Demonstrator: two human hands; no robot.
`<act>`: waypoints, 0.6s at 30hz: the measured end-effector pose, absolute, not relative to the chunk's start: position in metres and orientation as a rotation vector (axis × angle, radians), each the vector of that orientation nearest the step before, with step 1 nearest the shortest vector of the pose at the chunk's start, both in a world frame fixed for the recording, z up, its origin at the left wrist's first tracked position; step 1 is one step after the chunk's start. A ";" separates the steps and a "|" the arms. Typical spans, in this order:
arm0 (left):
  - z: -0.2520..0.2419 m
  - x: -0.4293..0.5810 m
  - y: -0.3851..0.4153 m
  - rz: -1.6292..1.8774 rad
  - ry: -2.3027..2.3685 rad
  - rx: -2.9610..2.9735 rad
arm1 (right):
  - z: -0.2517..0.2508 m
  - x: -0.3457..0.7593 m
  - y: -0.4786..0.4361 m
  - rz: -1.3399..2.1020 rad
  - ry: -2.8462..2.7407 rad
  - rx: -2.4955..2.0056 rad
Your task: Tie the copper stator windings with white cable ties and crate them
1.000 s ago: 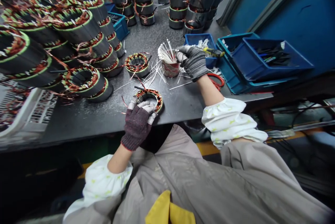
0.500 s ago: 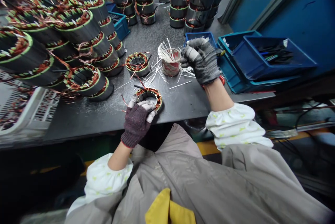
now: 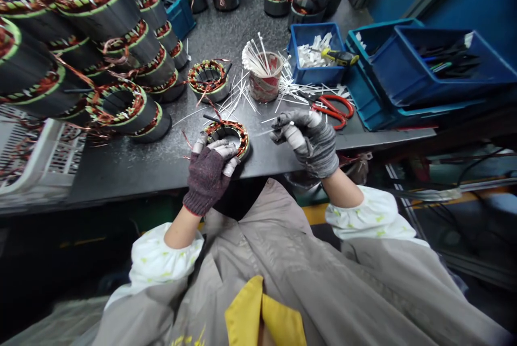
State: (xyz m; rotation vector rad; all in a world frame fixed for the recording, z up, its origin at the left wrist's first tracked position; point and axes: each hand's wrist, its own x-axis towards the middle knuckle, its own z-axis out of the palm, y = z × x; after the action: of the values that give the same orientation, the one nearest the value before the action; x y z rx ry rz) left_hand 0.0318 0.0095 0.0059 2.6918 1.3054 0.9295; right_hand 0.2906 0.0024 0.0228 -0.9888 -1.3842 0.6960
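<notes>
In a dark purple glove with pale fingertips, my left hand (image 3: 209, 172) grips the near side of a wound motor stator (image 3: 243, 141) close to the table's front edge. The stator has copper windings, a dark lead and loose copper wire ends at its left. My right hand (image 3: 307, 140), gloved in grey, is pinched on a thin white cable tie (image 3: 264, 132) that points left toward the stator. A red-and-white tub (image 3: 264, 87) full of upright white cable ties stands just behind, with more ties scattered around it. A second stator (image 3: 209, 81) sits behind the first.
Stacked stators (image 3: 133, 49) crowd the left, above a white plastic basket (image 3: 56, 160). Red-handled scissors (image 3: 335, 110) lie behind my right hand. A blue bin (image 3: 319, 74) holds white pieces and a yellow-black tool (image 3: 340, 57). More blue bins (image 3: 436, 87) stand at right.
My right hand has come down and nearer from beside the tub, now with a cable tie in its fingers. The scissors and small blue bin are uncovered. My left hand keeps its grip.
</notes>
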 end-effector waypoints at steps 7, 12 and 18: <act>0.005 0.030 0.006 0.850 1.312 2.673 | 0.007 0.295 -0.059 0.723 -1.758 -0.924; 0.000 0.031 0.006 0.917 1.333 2.649 | -0.014 0.283 -0.075 0.667 -1.832 -0.899; -0.002 0.041 0.000 1.115 1.376 2.540 | -0.018 0.249 -0.040 0.544 -1.810 -0.848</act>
State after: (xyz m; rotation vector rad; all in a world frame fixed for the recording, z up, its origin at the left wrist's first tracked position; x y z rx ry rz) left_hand 0.0415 0.0003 -0.0017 2.5398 1.3760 1.1152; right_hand 0.2493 -0.0403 -0.0181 -0.8478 -1.8098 0.5441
